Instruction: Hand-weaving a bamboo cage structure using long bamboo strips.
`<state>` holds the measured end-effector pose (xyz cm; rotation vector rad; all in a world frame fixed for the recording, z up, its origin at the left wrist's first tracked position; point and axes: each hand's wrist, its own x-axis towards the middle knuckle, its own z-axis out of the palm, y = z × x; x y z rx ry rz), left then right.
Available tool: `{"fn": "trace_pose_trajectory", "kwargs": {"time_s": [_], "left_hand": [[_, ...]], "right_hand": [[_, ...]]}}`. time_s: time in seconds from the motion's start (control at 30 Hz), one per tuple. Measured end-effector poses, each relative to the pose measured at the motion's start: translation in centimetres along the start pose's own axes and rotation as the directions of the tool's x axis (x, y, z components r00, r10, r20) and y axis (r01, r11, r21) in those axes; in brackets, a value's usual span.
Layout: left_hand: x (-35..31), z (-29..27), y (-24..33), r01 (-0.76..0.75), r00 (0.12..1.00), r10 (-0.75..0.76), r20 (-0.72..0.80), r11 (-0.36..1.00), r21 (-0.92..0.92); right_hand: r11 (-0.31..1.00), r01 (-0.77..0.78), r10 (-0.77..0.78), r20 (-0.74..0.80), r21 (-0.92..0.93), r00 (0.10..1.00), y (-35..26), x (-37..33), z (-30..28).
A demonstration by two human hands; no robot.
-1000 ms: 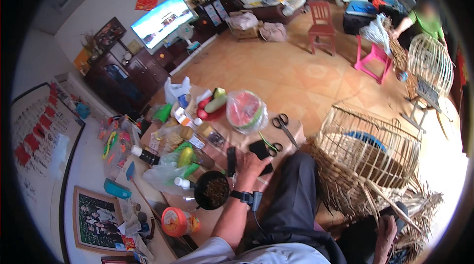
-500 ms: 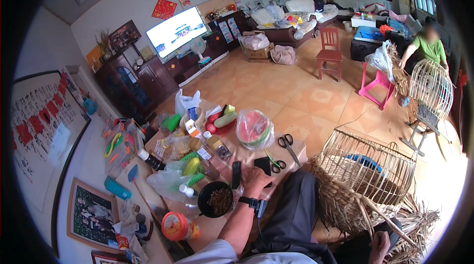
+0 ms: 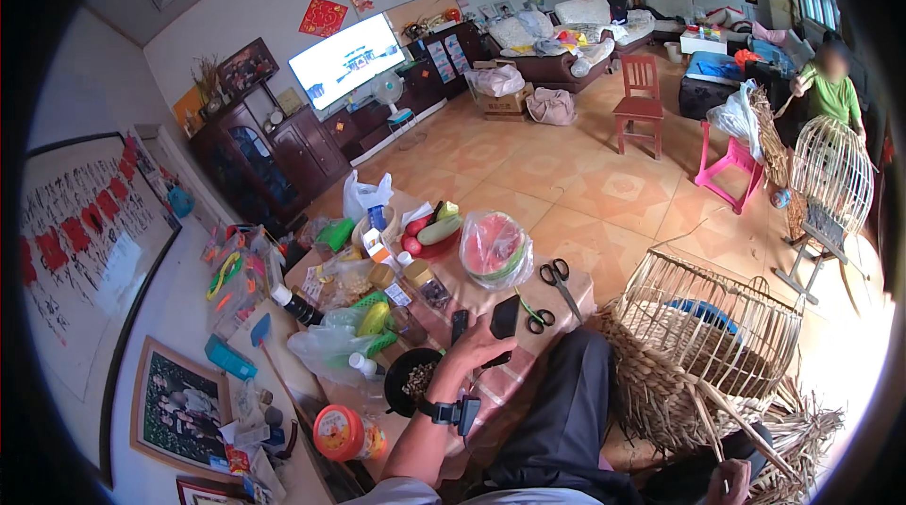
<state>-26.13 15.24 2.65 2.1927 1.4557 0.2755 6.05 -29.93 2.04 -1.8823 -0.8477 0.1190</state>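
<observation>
My left hand (image 3: pixel 479 346) is closed around a black phone (image 3: pixel 505 318) above the cloth-covered table, its arm reaching over from the lower edge. A second slim black object (image 3: pixel 460 324) lies beside the hand. Close to my wrist stands a black bowl (image 3: pixel 408 380) with small dark pieces in it. At the lower right, my right hand (image 3: pixel 731 481) is closed on a dry straw strand (image 3: pixel 710 418). That strand runs up to the half-woven straw basket (image 3: pixel 661 373), whose bare upright ribs stick up around its far side.
Black scissors (image 3: pixel 559 290) and a bagged watermelon half (image 3: pixel 495 250) lie beyond the phone. Jars, bags and a red-lidded tub (image 3: pixel 338 431) crowd the table's left. Loose straw (image 3: pixel 807 429) is heaped at right. Another person (image 3: pixel 830 90) stands behind a ribbed basket frame (image 3: pixel 832 175).
My left hand has lifted the phone and drawn slightly left. The right hand has shifted a little, with a strand now upright in it. The other person has raised one hand.
</observation>
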Motion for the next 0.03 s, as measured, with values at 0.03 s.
{"fn": "trace_pose_trajectory", "kwargs": {"time_s": [0.03], "left_hand": [[0.07,-0.41,0.23,-0.076,0.996,0.081,0.045,0.992,-0.098]], "right_hand": [[1.0,0.005,-0.005,0.003,-0.004,1.0,-0.13,0.12,-0.05]]}}
